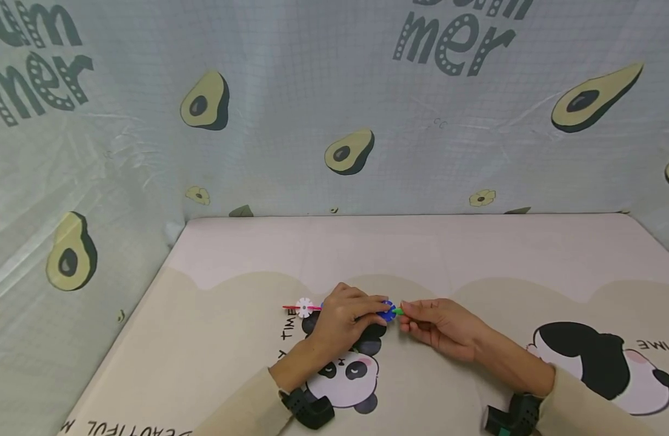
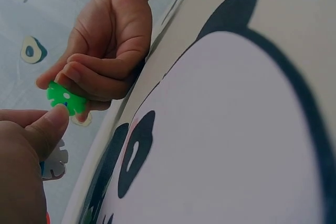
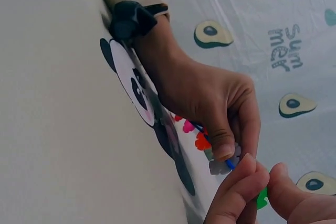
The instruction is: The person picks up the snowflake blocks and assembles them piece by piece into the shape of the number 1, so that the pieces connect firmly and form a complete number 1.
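Observation:
A chain of notched plastic snowflake discs stretches beneath and left of my left hand (image 1: 345,316). At its left end is a white disc (image 1: 304,307) between red and pink ones seen edge-on. My left fingers and thumb pinch the chain's right end, at a blue disc (image 1: 388,312). Beside them a grey-white disc (image 3: 219,167) shows in the right wrist view, with a red disc (image 3: 202,141) farther along. My right hand (image 1: 446,327) pinches a green disc (image 2: 66,98) against the blue one; whether they interlock cannot be told. Fingers hide the chain's middle.
A tablecloth with panda prints (image 1: 342,378) covers the table under both hands. Another panda print (image 1: 602,363) lies at the right. A pale curtain with avocado prints (image 1: 349,151) rises behind the table and along its left side.

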Tool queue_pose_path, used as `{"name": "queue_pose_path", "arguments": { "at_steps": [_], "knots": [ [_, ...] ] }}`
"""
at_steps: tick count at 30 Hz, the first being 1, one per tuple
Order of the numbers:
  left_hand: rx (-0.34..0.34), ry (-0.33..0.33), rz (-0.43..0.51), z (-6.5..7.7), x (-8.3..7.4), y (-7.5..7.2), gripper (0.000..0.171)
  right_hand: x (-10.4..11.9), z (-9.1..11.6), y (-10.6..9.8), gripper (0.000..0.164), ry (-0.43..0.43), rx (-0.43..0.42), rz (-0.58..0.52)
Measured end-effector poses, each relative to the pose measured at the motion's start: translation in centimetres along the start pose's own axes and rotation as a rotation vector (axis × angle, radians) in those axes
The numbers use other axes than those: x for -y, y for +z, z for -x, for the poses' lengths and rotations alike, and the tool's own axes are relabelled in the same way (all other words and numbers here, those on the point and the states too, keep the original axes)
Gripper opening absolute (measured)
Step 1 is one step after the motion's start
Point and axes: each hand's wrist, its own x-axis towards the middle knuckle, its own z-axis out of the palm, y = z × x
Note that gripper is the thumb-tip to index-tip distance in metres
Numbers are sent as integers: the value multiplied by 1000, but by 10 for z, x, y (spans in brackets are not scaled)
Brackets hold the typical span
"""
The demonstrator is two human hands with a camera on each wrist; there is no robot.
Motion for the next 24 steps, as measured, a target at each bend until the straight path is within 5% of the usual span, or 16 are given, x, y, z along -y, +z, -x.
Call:
{"name": "queue_pose_path", "arguments": {
  "at_steps": [17,24],
  "knots": [
    [-1,21,-8,0,0,-1,23,-1,0,3,15,48,25,-24],
    [0,-10,-11,0,-1,0,26,3,2,2,15,40,-6,60]
  ]
}}
